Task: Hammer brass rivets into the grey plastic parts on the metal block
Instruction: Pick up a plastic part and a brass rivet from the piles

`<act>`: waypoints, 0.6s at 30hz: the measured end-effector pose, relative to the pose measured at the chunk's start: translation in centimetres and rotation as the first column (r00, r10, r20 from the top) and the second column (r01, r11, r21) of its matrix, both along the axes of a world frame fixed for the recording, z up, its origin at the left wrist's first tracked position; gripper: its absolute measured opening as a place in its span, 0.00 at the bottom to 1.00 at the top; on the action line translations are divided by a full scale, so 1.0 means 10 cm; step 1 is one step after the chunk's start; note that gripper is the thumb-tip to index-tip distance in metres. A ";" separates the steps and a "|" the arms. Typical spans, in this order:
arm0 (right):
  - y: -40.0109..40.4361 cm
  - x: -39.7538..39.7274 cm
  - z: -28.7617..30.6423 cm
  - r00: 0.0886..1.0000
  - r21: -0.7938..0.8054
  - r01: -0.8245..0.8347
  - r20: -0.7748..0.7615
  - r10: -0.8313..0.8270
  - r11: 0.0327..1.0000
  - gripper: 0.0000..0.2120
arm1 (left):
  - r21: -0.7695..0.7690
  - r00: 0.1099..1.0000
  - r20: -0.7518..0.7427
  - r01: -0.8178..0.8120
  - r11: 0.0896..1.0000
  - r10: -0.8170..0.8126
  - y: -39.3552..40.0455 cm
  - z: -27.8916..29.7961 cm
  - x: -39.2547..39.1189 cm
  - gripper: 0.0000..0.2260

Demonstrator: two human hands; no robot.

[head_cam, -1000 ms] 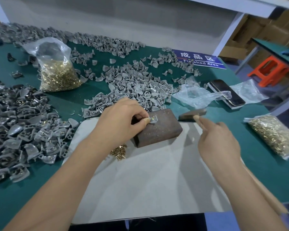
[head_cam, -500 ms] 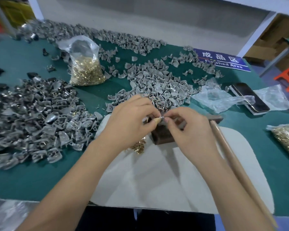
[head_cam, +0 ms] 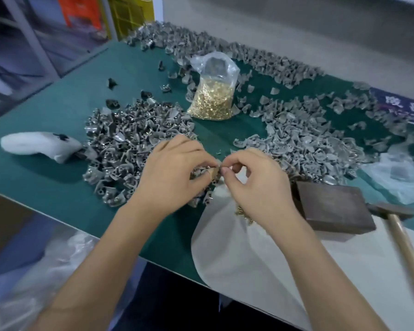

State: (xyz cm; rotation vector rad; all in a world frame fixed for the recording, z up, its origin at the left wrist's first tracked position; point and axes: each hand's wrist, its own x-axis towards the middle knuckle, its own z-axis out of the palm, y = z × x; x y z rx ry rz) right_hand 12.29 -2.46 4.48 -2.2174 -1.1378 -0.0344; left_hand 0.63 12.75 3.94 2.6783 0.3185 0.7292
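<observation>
Gone from the block point(head_cam: 332, 206), hammer point(head_cam: 402, 225) laid down; both hands point(head_cam: 175, 173) point(head_cam: 261, 185) now pinching a part point(head_cam: 213, 174), presumably seating a rivet.

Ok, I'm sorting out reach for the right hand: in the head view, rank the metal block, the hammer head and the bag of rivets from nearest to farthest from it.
From the right hand:
1. Metal block, just to its right on the white sheet.
2. Hammer head, further right, past the block.
3. Bag of rivets, farthest, up the table behind both hands.
</observation>
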 end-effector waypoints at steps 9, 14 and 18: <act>0.39 -0.04 -0.09 0.996 -0.045 -0.072 -0.062 0.069 0.996 0.06 | -0.087 0.980 -0.166 -0.122 0.989 0.107 0.23 -0.01 -0.09 0.07; 0.12 0.12 -0.06 0.999 0.024 0.007 -0.050 -0.006 1.000 0.05 | -0.169 0.994 -0.070 -0.090 0.981 0.079 0.10 0.08 0.04 0.10; -0.25 0.38 0.04 0.986 0.022 0.162 -0.053 -0.161 0.987 0.06 | -0.158 0.991 -0.132 -0.052 0.986 0.031 -0.03 0.10 0.30 0.10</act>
